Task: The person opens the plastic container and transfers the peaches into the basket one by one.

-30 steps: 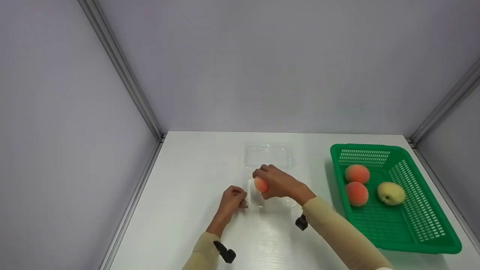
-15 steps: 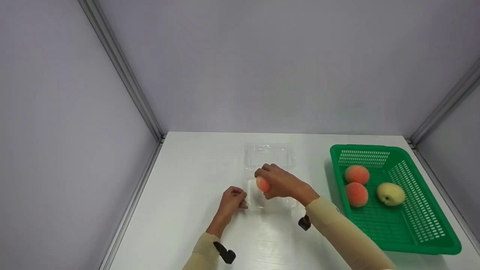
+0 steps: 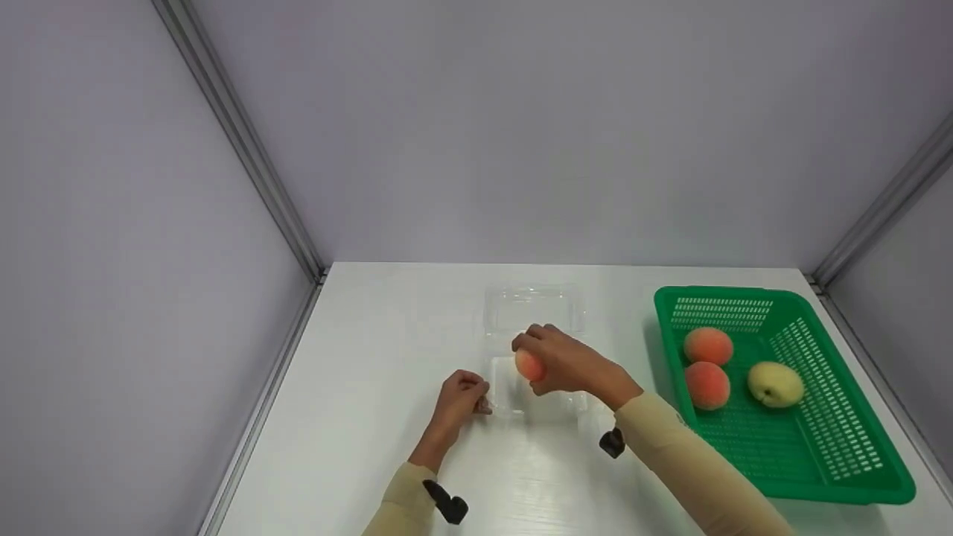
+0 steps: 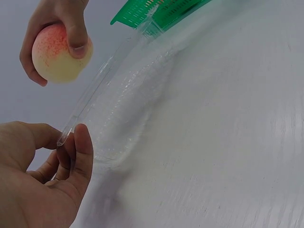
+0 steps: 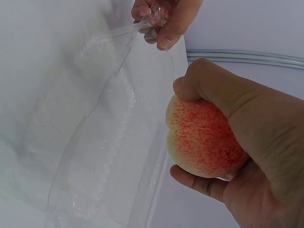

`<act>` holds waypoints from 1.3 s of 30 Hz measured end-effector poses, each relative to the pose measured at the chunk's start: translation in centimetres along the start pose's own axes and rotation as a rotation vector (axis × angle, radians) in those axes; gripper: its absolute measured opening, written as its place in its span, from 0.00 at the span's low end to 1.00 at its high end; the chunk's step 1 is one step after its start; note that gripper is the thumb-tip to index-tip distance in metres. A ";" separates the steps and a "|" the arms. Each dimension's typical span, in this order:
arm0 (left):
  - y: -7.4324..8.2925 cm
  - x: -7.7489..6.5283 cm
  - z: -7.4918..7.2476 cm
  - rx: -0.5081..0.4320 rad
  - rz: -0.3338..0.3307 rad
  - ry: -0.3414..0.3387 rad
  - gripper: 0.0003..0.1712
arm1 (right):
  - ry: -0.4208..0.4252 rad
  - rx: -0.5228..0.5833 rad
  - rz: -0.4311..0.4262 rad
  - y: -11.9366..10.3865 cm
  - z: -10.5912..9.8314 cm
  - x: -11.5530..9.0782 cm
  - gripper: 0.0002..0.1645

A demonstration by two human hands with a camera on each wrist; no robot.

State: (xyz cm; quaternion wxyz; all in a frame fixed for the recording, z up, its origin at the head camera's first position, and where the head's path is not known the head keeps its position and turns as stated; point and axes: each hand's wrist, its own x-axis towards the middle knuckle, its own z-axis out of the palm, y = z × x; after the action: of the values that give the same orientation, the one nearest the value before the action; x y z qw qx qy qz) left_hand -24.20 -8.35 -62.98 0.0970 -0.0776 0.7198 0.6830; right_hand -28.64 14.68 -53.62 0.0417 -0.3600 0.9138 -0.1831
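My right hand point(image 3: 569, 362) grips a red and pale yellow peach point(image 5: 202, 140), thumb on one side and fingers on the other. It holds the peach above a clear plastic clamshell box point(image 4: 118, 99), whose lid point(image 3: 532, 309) lies folded open toward the back wall. At the box's left corner, my left hand point(image 3: 460, 398) pinches the rim between thumb and fingers; the left wrist view shows the edge between the fingertips. In the right wrist view the left hand point(image 5: 173, 21) appears at the box's far corner.
A green plastic basket point(image 3: 782, 465) stands on the right of the white table point(image 3: 357, 372). It holds two peaches, the upper peach point(image 3: 709, 346) and lower peach point(image 3: 707, 385), and a yellow fruit point(image 3: 776, 384). Grey walls point(image 3: 566, 149) enclose the table.
My right hand has shifted slightly to the right with the peach over the clear box. The left hand stays at the box's corner.
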 end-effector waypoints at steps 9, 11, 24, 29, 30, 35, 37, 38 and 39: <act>0.0 -0.1 0.1 0.006 -0.008 0.018 0.08 | 0.003 -0.006 0.036 0.2 -0.7 -0.4 0.38; 0.0 -0.1 0.1 0.003 -0.005 0.015 0.08 | 0.006 0.001 0.040 0.2 -0.9 -0.6 0.38; 0.1 -0.3 0.0 -0.011 0.011 -0.006 0.09 | 0.012 -0.030 0.044 1.0 -1.7 -1.1 0.38; 0.0 -0.1 0.0 -0.009 0.007 -0.007 0.08 | 0.012 -0.027 0.049 1.2 -2.1 -1.3 0.37; 0.0 0.0 0.0 -0.010 0.007 -0.006 0.08 | 0.013 -0.023 0.053 1.3 -2.2 -1.3 0.37; 0.0 0.0 -0.1 -0.019 0.009 -0.004 0.09 | 0.016 -0.015 0.064 1.5 -2.3 -1.5 0.38; 0.0 0.0 -0.1 -0.021 0.005 -0.004 0.09 | 0.023 -0.009 0.061 1.6 -2.4 -1.6 0.37; 0.0 0.0 -0.1 -0.020 0.007 -0.004 0.09 | 0.027 -0.008 0.059 1.7 -2.4 -1.6 0.37; 0.0 0.0 -0.1 -0.018 0.007 -0.004 0.09 | 0.028 -0.004 0.059 1.8 -2.4 -1.7 0.37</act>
State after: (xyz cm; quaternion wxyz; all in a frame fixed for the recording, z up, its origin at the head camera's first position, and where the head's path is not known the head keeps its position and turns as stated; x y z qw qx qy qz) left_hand -24.16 -8.43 -62.94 0.0953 -0.0748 0.7137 0.6899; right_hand -29.04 17.74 -52.07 0.0336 -0.3302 0.9250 -0.1848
